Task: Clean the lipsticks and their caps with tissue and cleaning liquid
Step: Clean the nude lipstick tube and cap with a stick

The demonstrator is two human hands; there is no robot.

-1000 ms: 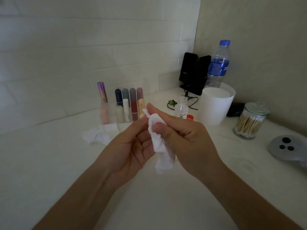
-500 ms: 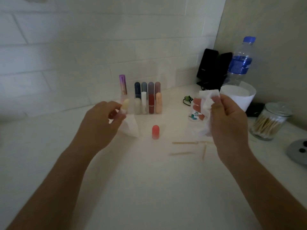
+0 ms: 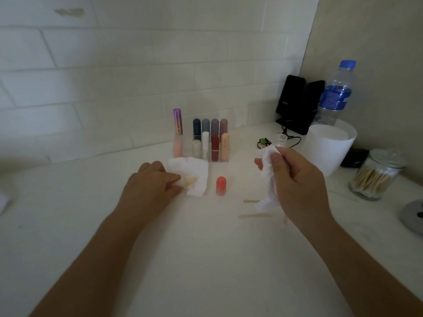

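Note:
My left hand is low over the counter and pinches the end of a small pale yellow lipstick part, which lies on a flat white tissue. Whether it is a cap or a body I cannot tell. Held above the counter, my right hand grips a crumpled white tissue that hangs down from its fingers. An orange-red cap stands upright between the hands. Behind it a clear organizer holds several lipsticks. The small cleaning liquid bottle shows just behind my right hand.
A purple-topped gloss tube stands left of the organizer. Two thin wooden sticks lie by my right hand. At the right stand a white cup, a water bottle, a swab jar and black speakers.
The hands came apart from wiping together. My left hand lowered the pale yellow part onto the flat tissue; my right hand kept the crumpled tissue and stayed at the right.

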